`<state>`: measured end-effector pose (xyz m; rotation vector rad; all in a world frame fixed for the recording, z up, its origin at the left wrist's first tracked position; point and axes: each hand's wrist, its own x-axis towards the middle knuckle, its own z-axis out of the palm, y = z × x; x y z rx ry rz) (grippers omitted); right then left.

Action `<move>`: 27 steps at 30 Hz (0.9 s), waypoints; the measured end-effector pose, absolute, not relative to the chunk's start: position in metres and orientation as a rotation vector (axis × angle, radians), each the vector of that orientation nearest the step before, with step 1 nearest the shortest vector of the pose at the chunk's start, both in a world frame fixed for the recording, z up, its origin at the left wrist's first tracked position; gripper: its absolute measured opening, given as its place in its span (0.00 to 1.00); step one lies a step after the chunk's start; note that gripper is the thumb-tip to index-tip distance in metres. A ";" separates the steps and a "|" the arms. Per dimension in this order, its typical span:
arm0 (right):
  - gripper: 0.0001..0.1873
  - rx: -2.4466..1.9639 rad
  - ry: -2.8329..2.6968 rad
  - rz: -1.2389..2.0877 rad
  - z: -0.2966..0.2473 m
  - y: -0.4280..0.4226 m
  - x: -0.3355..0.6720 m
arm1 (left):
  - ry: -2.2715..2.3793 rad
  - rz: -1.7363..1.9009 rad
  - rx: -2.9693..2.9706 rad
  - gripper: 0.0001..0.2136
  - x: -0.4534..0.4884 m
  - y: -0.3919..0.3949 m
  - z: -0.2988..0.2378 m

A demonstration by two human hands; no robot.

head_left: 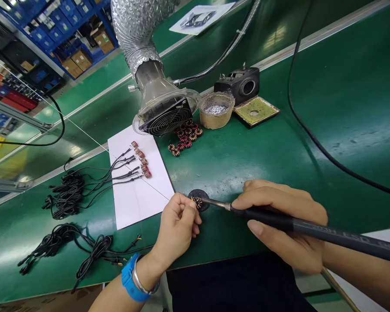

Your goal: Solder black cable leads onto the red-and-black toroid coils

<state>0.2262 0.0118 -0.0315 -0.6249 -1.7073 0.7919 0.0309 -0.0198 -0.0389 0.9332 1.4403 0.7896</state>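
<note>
My right hand (282,221) is closed around the black handle of a soldering iron (263,216). The iron's metal tip reaches a small wound ring coil (197,202) lying on a round black pad (203,193). Beside the coil, my left hand (181,219) is pinched shut, with thin coloured wire ends showing at its fingertips. A black cable (146,248) runs in under this hand. A thin, pale strand of wire (149,185), possibly solder, stretches from the upper left down to the same hand. The exact contact between tip, wires and coil is too small to tell.
A white sheet (138,206) bears coils joined to black cables. Cable bundles (65,195) lie left. Loose coils (185,138) sit below a fume extractor (165,117). Behind are a bowl of metal bits (216,121), an iron stand (238,84) and a yellow sponge (256,110). A cord (328,154) hangs right.
</note>
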 end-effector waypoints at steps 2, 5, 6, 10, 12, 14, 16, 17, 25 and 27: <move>0.14 -0.623 -1.704 0.786 -0.032 0.012 0.226 | 1.437 0.789 0.935 0.10 0.031 -0.020 -0.039; 0.14 -0.629 -1.712 0.791 -0.032 0.012 0.226 | 1.437 0.787 0.940 0.10 0.030 -0.020 -0.039; 0.14 -0.628 -1.710 0.792 -0.032 0.012 0.226 | 1.437 0.785 0.943 0.10 0.030 -0.021 -0.039; 0.13 -0.628 -1.710 0.792 -0.032 0.013 0.227 | 1.450 0.776 0.963 0.11 0.029 -0.020 -0.039; 0.13 -0.633 -1.710 0.788 -0.032 0.013 0.227 | 1.462 0.775 0.968 0.11 0.029 -0.020 -0.039; 0.14 -0.632 -1.699 0.779 -0.032 0.013 0.228 | 1.467 0.776 0.977 0.11 0.029 -0.020 -0.039; 0.14 -0.626 -1.692 0.773 -0.033 0.013 0.229 | 1.456 0.781 1.001 0.11 0.028 -0.021 -0.038; 0.14 -0.627 -1.692 0.769 -0.033 0.014 0.229 | 1.449 0.782 1.017 0.11 0.028 -0.022 -0.038; 0.15 -0.642 -1.692 0.747 -0.033 0.016 0.228 | 1.440 0.721 1.181 0.09 0.018 -0.032 -0.038; 0.15 -0.650 -1.688 0.743 -0.033 0.016 0.228 | 1.454 0.686 1.246 0.09 0.017 -0.034 -0.039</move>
